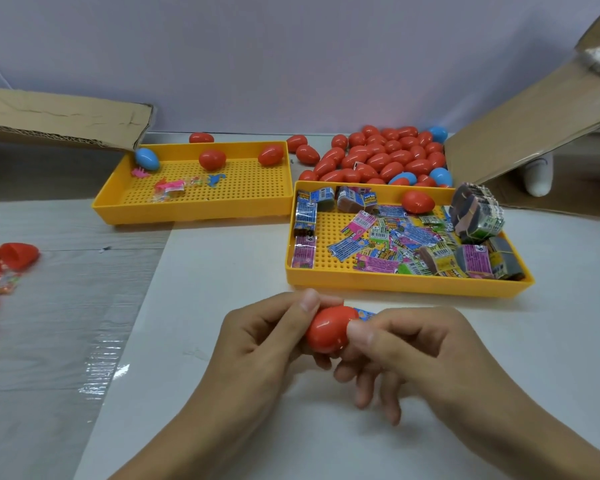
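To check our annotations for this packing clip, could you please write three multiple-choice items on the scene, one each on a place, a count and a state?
1. Where is the tray of printed leaflets?
A. right of the other yellow tray, nearer the person
B. on a shelf
C. on the floor

2. How many eggs lie in that other tray?
A. one
B. three
C. six

3. How is the red egg nearest the camera held?
A. loose on the table
B. by one hand alone
C. by the left hand and right hand together

1 A, it sits right and nearer; 2 B, one blue egg and two red ones; 3 C, both grip it.
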The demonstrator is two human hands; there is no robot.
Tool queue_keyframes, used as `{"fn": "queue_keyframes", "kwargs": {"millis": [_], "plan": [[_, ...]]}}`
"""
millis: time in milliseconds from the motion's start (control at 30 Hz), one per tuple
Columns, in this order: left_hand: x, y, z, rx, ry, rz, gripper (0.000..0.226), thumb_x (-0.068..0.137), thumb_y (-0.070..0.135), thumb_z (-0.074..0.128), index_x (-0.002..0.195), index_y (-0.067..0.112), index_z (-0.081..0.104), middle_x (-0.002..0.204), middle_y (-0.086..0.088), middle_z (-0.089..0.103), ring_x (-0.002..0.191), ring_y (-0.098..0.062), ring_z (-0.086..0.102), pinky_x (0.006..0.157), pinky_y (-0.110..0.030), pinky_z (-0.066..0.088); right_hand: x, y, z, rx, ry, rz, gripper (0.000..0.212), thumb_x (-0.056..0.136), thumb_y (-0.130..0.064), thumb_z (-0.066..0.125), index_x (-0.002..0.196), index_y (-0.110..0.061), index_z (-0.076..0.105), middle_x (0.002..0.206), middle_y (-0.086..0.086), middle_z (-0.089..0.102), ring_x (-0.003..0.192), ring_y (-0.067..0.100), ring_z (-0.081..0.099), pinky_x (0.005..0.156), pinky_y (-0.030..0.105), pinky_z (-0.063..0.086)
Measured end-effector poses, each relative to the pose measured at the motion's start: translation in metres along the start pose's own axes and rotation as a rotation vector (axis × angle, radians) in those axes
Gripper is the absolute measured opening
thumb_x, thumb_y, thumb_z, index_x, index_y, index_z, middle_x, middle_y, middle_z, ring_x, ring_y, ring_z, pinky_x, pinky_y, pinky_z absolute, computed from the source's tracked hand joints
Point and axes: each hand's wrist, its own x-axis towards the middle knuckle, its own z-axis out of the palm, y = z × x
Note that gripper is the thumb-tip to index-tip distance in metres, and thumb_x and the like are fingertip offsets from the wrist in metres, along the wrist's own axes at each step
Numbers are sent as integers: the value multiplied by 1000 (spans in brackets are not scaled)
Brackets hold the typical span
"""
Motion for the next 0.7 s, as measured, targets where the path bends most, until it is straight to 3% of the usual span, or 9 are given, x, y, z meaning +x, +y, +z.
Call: {"fn": "queue_keyframes", "kwargs": {"millis": [133,300,500,700], "plan": [[-1,1,4,28,-28,-11,45,94,48,56,83,9,78,73,-14,71,57,-19,62,54,-23,50,2,0,-2,-21,69,72,49,71,-64,62,61,-16,71,61,13,68,43,19,57,35,21,38],[-3,3,6,52,-23,-32,45,91,48,52,80,11,76,65,-16,69,51,-22,62,48,-24,49,2,1,-1,-85,36,75,46,72,-62,64,63,-17,71,58,9,67,40,16,52,34,19,36],[-3,4,8,54,-58,-42,53,91,47,48,73,4,72,66,-16,69,53,-22,62,49,-25,50,3,3,-2,-77,76,74,39,78,-51,65,60,-18,71,57,10,66,38,16,50,34,19,35],[-3,2,3,14,-89,-68,48,88,51,60,84,7,76,76,-18,71,61,-24,66,57,-26,53,2,3,-4,-98,108,12,39,80,-49,65,58,-17,69,56,9,65,37,15,51,33,21,36]]}}
